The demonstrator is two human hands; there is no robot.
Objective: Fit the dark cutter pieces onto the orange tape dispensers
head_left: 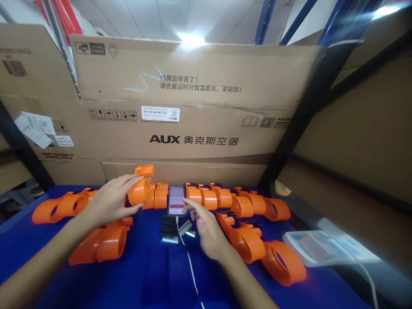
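Toward the far edge of the blue cloth (154, 279), a smartphone (176, 201) with a lit screen lies between our two hands, in a gap along a row of orange cuffs (242, 207). To its left, our left hand (111, 199) has thumb and fingers closed round an orange ring (139, 192), an orange clip (144, 171) just above it. Near and right of the phone, our right hand (207, 231) grasps nothing that we can see; its index finger reaches over the screen's near right corner, other fingers loosely bent. The fingertip may be touching the glass, though from this angle we cannot be sure.

Our left hand covers part of the row's left half, and the right fingertips hide some of the phone's edge. The screen's lettering is too small for us to read. A white cable (189, 261) runs from the phone's near end out of view, and both our forearms are cut off. On the right, the contents of a white tray (298, 241) are smeared by blur.
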